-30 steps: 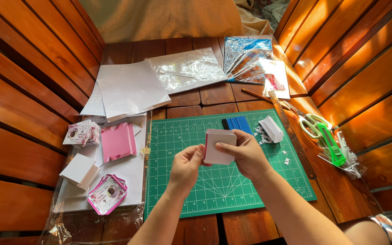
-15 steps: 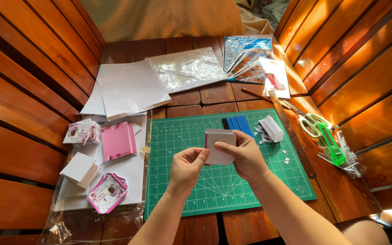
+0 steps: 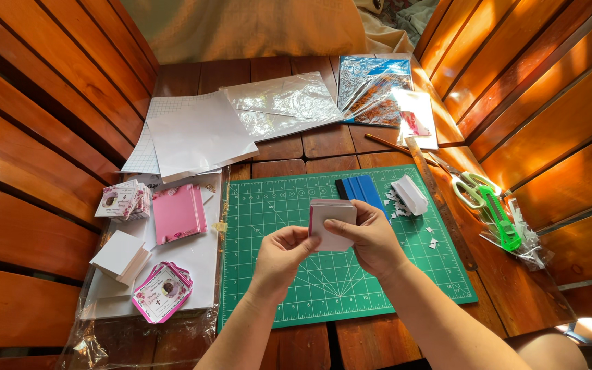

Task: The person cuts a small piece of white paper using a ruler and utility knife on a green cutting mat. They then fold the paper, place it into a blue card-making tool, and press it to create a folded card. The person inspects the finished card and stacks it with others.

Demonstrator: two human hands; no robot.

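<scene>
Both hands hold a small stack of pale pink-white cards (image 3: 332, 220) upright above the green cutting mat (image 3: 275, 205). My left hand (image 3: 284, 255) pinches the stack's lower left edge with thumb and fingers. My right hand (image 3: 373, 240) grips its right side, thumb laid across the front. Behind the stack on the mat lie a blue scraper tool (image 3: 364, 192) and a small folded white paper piece (image 3: 410, 194) with tiny paper scraps around it.
Left of the mat lie a pink card stack (image 3: 178, 213), a white card stack (image 3: 119, 255), and printed floral cards (image 3: 162, 291) (image 3: 124, 200) on a white sheet. White sheets (image 3: 193, 133), clear plastic (image 3: 282, 103), scissors (image 3: 467, 185), a green utility knife (image 3: 500, 218) and a ruler (image 3: 443, 205) sit behind and right.
None apart from tiny shifts of the fingers on the card stack; both hands stay over the mat.
</scene>
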